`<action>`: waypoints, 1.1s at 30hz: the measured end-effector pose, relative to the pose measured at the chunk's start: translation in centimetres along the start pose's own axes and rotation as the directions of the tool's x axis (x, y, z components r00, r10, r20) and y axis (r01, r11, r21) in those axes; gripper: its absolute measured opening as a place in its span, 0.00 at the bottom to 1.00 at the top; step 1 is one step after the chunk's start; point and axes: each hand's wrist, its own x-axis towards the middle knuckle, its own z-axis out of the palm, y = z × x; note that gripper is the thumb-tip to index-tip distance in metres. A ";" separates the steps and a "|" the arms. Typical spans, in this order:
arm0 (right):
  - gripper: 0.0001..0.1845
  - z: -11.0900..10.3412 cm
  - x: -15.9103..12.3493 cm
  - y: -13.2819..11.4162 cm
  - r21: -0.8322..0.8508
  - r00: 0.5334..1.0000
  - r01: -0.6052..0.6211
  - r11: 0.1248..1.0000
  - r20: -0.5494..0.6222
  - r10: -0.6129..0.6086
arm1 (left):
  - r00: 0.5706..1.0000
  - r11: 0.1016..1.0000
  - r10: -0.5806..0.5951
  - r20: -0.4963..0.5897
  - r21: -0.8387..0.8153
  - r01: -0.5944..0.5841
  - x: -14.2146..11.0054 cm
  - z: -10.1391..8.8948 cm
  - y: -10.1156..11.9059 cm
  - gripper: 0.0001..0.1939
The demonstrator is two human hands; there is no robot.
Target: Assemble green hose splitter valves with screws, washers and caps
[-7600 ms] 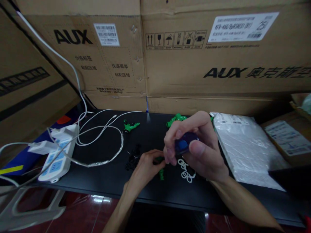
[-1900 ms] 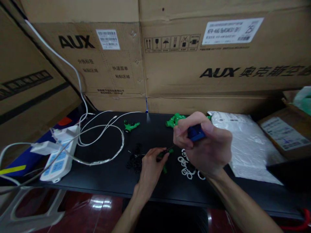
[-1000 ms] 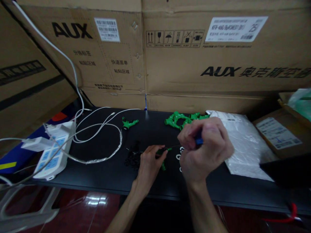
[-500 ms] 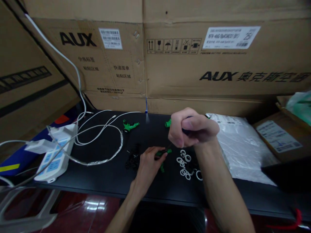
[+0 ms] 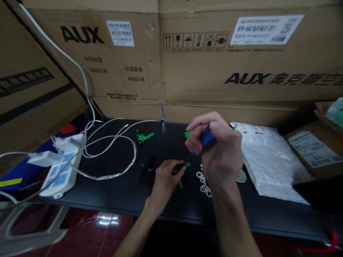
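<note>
My right hand (image 5: 218,146) is closed around the blue handle of a screwdriver (image 5: 207,139), whose thin shaft slants down to the left. Its tip meets a green Y-shaped hose connector (image 5: 188,164), though the exact contact spot is hidden. My left hand (image 5: 168,175) pinches this connector low over the table and covers much of it. White rings (image 5: 203,187) lie to the right, partly behind my right wrist. Small black parts (image 5: 147,175) are heaped left of my left hand. Another green Y connector (image 5: 144,136) rests farther back, and a green piece (image 5: 185,135) shows behind my right hand.
On the left, a white power strip (image 5: 63,171) and looped white cables (image 5: 107,137) lie on the dark table (image 5: 107,198). Large cardboard boxes (image 5: 193,85) wall off the back. At right are a plastic-wrapped package (image 5: 268,164) and an open carton (image 5: 308,142).
My right hand has turned and its fingers have loosened, so the blue handle now shows. My left hand stays on the connector. The view has shifted slightly.
</note>
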 end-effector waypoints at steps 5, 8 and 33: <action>0.14 -2.9 3.3 0.2 0.262 0.622 -0.268 0.927 0.782 -0.041 | 1.000 1.000 0.010 0.009 -0.015 -0.010 0.2 -0.4 0.0 0.06; 0.17 -3.3 4.4 0.8 0.355 0.557 -0.356 0.864 0.823 -0.109 | 1.000 1.000 0.002 0.021 -0.027 -0.001 0.2 -0.5 0.1 0.07; 0.19 -2.7 5.1 1.1 0.369 0.681 -0.350 0.861 0.731 -0.037 | 0.999 1.000 -0.018 0.049 -0.011 0.018 0.4 -0.6 0.3 0.07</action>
